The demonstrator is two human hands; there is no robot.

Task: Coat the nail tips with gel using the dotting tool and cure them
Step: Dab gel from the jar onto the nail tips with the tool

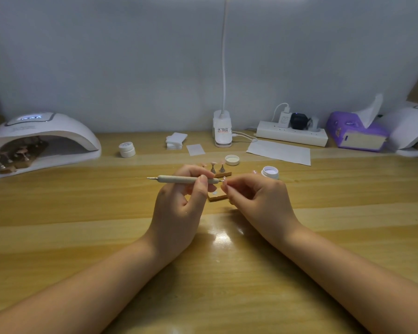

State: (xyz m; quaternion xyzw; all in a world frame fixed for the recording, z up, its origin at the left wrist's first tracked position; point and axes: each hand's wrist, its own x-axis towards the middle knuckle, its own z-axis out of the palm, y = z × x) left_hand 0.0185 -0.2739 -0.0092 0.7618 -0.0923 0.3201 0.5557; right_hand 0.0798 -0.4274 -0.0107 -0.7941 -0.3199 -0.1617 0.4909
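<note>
My left hand (pixel 179 201) grips a beige dotting tool (pixel 176 179) held level, its right end meeting a small nail tip (pixel 224 178). My right hand (pixel 256 196) pinches that nail tip's holder between thumb and fingers. Beneath the hands lies a wooden holder strip (pixel 217 196); two more nail tips on metal stands (pixel 217 167) rise just behind. An open gel jar (pixel 270 171) sits to the right, its white lid (pixel 232 160) further back. A curing lamp (pixel 40 143) at the left shelters another strip of nail tips.
A closed white jar (pixel 127 149), stacked wipes (pixel 176 140) and a paper sheet (pixel 279 152) lie behind. A clip lamp (pixel 222 128), power strip (pixel 292 135), purple tissue pack (pixel 357 131) and second curing lamp (pixel 412 131) line the back wall.
</note>
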